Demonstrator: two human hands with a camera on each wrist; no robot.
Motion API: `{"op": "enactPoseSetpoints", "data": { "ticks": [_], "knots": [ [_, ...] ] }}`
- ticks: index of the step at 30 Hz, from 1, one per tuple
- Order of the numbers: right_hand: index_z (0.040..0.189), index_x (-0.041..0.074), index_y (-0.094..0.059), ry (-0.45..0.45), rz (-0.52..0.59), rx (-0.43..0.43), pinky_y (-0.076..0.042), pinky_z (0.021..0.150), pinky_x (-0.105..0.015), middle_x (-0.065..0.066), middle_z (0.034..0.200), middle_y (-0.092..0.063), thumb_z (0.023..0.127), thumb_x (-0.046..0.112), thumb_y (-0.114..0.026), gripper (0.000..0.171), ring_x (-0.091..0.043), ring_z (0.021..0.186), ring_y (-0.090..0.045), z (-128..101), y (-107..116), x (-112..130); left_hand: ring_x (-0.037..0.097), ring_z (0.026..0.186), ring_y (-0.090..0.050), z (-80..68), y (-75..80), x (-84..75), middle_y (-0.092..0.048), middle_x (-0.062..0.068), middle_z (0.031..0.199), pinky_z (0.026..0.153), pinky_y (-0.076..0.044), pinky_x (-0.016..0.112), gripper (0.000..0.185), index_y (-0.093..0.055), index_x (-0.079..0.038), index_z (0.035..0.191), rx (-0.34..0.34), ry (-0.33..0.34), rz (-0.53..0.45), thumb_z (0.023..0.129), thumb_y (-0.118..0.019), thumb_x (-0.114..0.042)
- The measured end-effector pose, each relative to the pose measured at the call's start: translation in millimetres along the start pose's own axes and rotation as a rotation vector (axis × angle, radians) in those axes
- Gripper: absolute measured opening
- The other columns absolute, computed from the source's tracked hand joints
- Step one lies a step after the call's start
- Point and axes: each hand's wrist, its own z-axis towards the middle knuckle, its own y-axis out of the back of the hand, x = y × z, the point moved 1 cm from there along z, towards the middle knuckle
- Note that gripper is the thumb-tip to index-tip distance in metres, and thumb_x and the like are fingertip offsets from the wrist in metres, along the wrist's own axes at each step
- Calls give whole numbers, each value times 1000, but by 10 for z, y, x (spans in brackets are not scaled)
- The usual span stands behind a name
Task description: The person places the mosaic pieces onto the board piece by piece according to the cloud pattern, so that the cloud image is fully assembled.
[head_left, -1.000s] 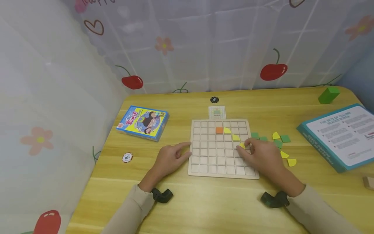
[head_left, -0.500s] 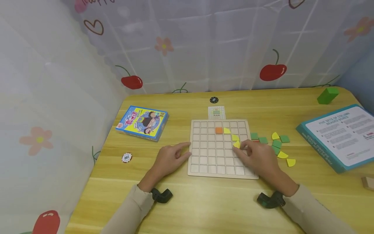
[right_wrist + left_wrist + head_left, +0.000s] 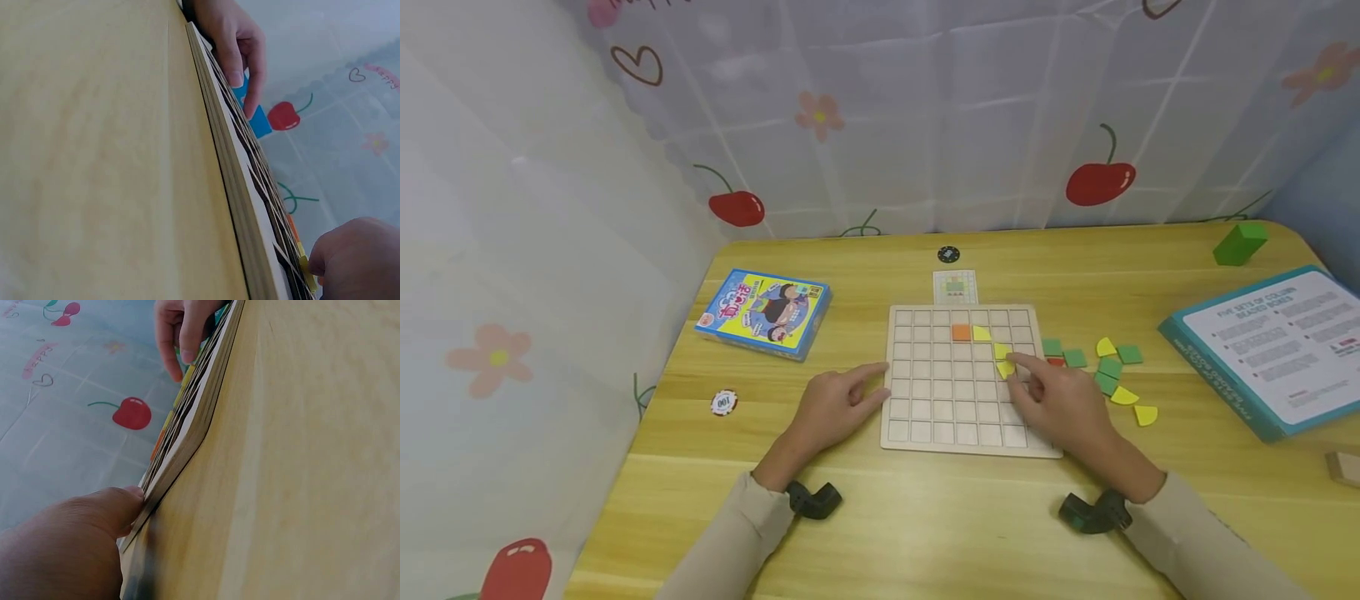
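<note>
A square wooden grid board (image 3: 943,410) lies in the middle of the table. My left hand (image 3: 831,412) touches its left edge with thumb and index fingertips; in the left wrist view the thumb (image 3: 119,503) lies along the board's side. Over the right half, my right hand (image 3: 1063,404) pinches a yellow quarter-circle tile (image 3: 1003,369) at a third-row square. In the right wrist view, yellow shows beside the thumb (image 3: 320,257). One orange square tile (image 3: 961,332) and two yellow tiles, one at the second row (image 3: 981,333) and one below it (image 3: 1002,351), occupy squares.
Right of the board lie loose green square tiles (image 3: 1109,367), yellow quarter-circles (image 3: 1146,415) and a partly covered red piece (image 3: 1056,362). A pattern card (image 3: 955,287) sits behind it. Boxes flank it, blue-yellow (image 3: 766,310) and teal-white (image 3: 1277,346); a green block (image 3: 1240,244) stands far right.
My right hand has moved left with the yellow quarter-circle tile, which now lies lower-left at a square under the second yellow tile. My left hand stays at the board's edge.
</note>
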Motion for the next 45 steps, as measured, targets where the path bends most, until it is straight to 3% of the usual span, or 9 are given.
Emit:
{"op": "enactPoseSetpoints", "data": {
  "ticks": [15, 32, 45],
  "knots": [
    [107, 6, -75, -22, -12, 13, -21, 42, -26, 12, 52, -37, 88, 20, -73, 24, -5, 44, -28, 6, -7, 6, 1, 48, -32, -1, 2, -8, -40, -15, 57, 50, -30, 24, 34, -73, -17, 126, -12, -8, 2, 97, -72, -34],
    [112, 5, -76, -59, -15, 36, -24, 44, -28, 10, 53, -37, 89, 25, -76, 30, -8, 47, -30, 1, -3, 22, 1, 49, -32, 2, 1, -7, -39, -16, 56, 51, -29, 24, 33, -74, -18, 125, -7, -7, 15, 96, -74, -34],
    [113, 11, -78, -17, -10, 42, -26, 44, -27, 12, 54, -41, 88, 23, -79, 28, -7, 48, -34, -3, -8, 11, 1, 49, -32, -4, 0, -9, -39, -15, 56, 51, -30, 25, 33, -74, -19, 126, -6, -2, 11, 96, -73, -35]
  ]
}}
